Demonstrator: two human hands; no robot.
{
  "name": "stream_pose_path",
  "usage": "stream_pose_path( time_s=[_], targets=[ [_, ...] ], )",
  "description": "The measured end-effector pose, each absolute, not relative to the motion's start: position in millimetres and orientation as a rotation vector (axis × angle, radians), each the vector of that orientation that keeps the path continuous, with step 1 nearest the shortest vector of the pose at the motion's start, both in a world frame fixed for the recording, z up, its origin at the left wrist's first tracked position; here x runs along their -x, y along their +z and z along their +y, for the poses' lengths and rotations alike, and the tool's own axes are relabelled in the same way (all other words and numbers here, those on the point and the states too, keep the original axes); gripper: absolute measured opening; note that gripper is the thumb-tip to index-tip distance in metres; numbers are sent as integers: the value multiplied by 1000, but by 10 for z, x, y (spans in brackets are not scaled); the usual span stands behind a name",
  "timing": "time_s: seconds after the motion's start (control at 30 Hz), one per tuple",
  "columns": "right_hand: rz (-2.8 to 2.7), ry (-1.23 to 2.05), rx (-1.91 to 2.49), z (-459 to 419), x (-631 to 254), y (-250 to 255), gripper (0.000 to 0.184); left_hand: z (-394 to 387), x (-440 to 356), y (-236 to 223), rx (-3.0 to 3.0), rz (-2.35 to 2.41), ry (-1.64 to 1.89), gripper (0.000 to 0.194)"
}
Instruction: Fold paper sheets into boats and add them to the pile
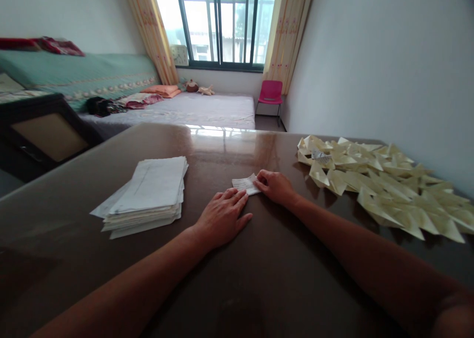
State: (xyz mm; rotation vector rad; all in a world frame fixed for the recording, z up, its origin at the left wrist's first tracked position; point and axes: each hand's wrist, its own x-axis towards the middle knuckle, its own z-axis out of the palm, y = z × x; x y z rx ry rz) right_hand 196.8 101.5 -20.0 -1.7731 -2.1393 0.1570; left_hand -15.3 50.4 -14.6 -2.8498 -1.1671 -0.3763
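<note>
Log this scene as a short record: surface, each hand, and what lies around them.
Surface: glossy brown table
Between hands: small white paper piece with dark markings
Left hand: palm down, fingertips at the paper's near-left edge
Right hand: grip on the paper's right end
Left side: uneven white rectangular paper stack
Right side: overlapping cream-coloured pointed folded-paper pieces

Cream and white, brown surface (pixel 237 278)
Small sheet (pixel 246 183) white with dark printed lines; paper stack (pixel 148 185) white; folded papers (pixel 370 182) pale cream; chair (pixel 271 92) magenta; curtains (pixel 288 36) yellow with pinkish motifs.
</note>
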Motion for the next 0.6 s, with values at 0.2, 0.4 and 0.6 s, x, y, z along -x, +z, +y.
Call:
stream_pose_path(
  time_s=[0.2, 0.4, 0.6],
  targets=[
    [-2187, 114, 1801, 992, -1951, -140, 23, 493, 150, -115, 2840, -1169, -347, 49],
    [-2473, -194, 1515, 705, -1857, 121, 29, 492, 134, -100, 2827, -1167, -323, 48],
    [-2852, -256, 1499, 350, -1649, 216, 30, 483, 130, -77, 2811, -1154, -285, 50]
  ],
)
